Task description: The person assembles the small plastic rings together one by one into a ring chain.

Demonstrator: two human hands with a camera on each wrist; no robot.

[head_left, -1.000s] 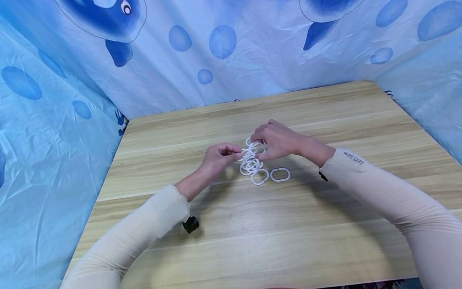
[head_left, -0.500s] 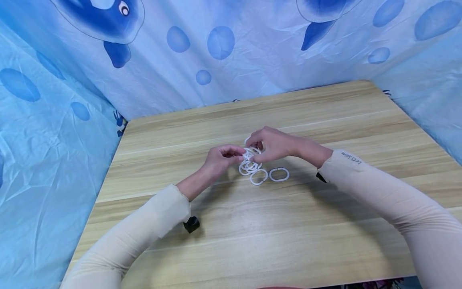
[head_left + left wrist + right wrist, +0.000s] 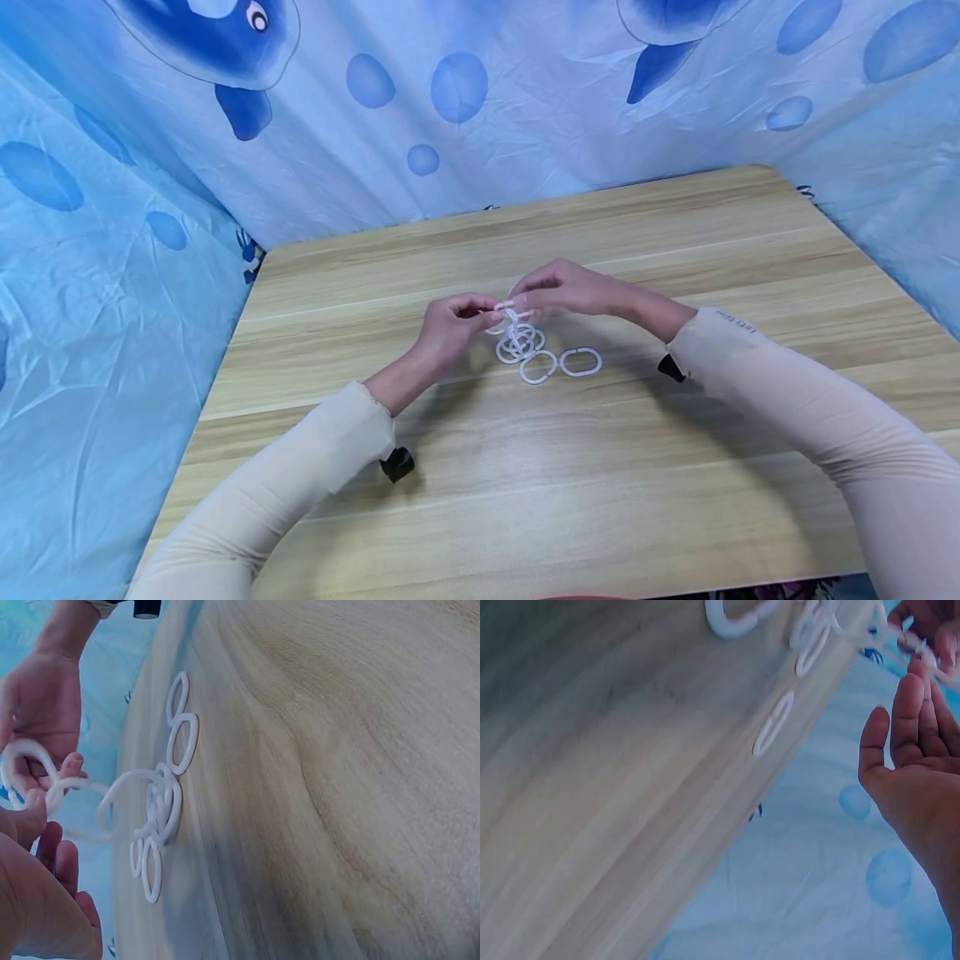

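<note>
Right wrist view cuts off ring (image 3: 733, 629); sleeve lettering (image 3: 736, 321) blurred.

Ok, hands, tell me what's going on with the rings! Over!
Left hand, right hand: both holding linked rings off the table. Possible snag: ring pile just below.

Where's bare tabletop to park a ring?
Bare: the near table between left sleeve and right sleeve; also the far strip before the curtain. Crowded: the middle, where left hand and right hand hold white rings above the ring pile.
</note>
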